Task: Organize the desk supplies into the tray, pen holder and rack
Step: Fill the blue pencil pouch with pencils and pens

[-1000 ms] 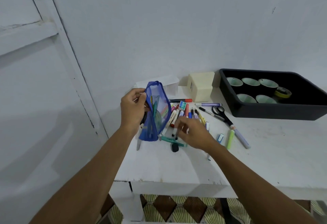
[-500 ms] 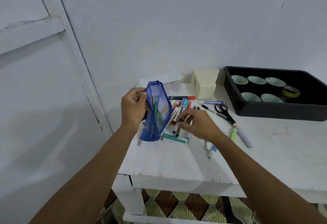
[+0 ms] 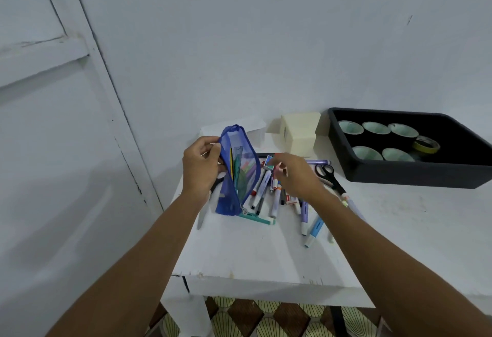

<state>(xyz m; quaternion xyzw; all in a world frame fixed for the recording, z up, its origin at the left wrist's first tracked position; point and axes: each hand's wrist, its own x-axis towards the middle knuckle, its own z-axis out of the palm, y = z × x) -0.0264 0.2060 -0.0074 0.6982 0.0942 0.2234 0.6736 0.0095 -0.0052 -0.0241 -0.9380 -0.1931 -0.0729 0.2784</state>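
Holding: my left hand (image 3: 201, 167) grips the pouch (image 3: 234, 177) by its open rim, upright on the table (image 3: 266, 254).
Right hand (image 3: 296, 175): hovers over the pens (image 3: 269, 194); fingers blurred, so I cannot tell whether they pinch anything.
Pouch: soft, light mesh, probably floppy; best held at the zip edge.
Pens: loose heap just right of the pouch; slick, likely to roll, so take each mid-barrel.
Farther out: scissors (image 3: 326, 173) beside the heap, holder (image 3: 299, 137) behind, tray (image 3: 399, 179) far right.

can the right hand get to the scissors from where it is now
Probably yes: the scissors lie on the table right beside the right hand, handles uncovered, nothing stacked on them.
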